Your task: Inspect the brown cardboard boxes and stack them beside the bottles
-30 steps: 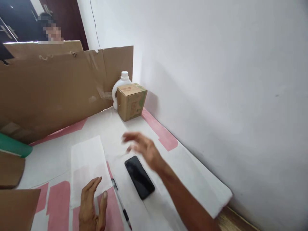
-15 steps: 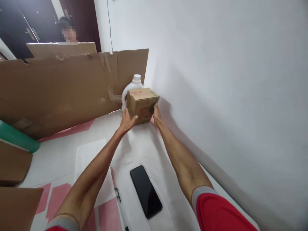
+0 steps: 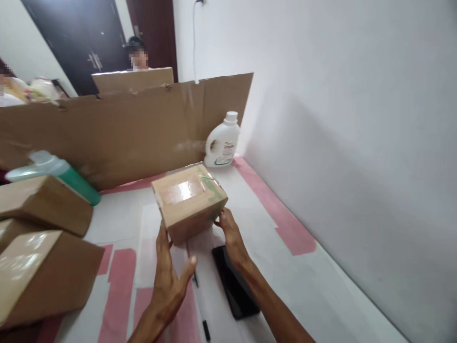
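Observation:
A small brown cardboard box [image 3: 193, 202] with shiny tape on top is held tilted above the table, between my two hands. My left hand [image 3: 167, 276] supports its near left corner, fingers against the side and thumb standing away. At the near right corner, my right hand [image 3: 230, 233] grips the box, its fingertips partly hidden beneath. Below my right wrist lies a black smartphone [image 3: 232, 286], partly covered by the forearm. A pen [image 3: 202, 305] rests on the table left of the phone.
A white jug [image 3: 223, 143] stands in the far corner by a cardboard partition [image 3: 143, 138]. Several cardboard boxes [image 3: 53, 276] and a green-liquid bottle [image 3: 76, 178] are at left. A white wall [image 3: 339, 119] bounds the right. People [image 3: 139, 57] are beyond the partition.
Both hands have drawn the box back from the far corner, toward me and slightly left, lifting and tilting it. The white jug behind it is now uncovered. The view has swung left.

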Demonstrator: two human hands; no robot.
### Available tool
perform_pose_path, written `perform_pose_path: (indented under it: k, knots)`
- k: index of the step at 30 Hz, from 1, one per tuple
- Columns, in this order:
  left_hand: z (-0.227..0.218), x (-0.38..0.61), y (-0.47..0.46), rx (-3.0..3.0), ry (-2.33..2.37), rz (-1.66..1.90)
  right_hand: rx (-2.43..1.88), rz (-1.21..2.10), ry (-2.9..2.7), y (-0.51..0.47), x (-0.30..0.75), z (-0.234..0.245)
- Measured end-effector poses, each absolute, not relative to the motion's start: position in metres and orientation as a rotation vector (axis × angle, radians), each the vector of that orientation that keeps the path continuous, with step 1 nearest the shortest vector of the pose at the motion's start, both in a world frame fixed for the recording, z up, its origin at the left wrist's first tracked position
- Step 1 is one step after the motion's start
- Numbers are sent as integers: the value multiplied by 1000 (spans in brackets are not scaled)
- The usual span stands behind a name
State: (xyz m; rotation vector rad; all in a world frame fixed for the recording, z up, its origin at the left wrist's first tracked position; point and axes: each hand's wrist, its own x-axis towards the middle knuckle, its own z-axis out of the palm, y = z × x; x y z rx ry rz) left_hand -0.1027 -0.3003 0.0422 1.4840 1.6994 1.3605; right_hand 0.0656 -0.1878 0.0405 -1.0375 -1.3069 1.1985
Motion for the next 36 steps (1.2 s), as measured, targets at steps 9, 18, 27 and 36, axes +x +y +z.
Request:
perform_pose_path:
  k: [9,18,27,36]
  knots:
    - [30,-137,-449,1021,1938,1601,-921,1346,-1582,-280,12,25]
    - [16,-223,-385,978,1890,1528,-1043,1366,-1534,-270,-17,-9]
    - [22,-233,-415,1185,1989,1529,-1110,1367,-1587,-276,-19,10]
    - [63,-224,-420,1360,2083,1486,-1190,1441,-1546,-295,-26,7]
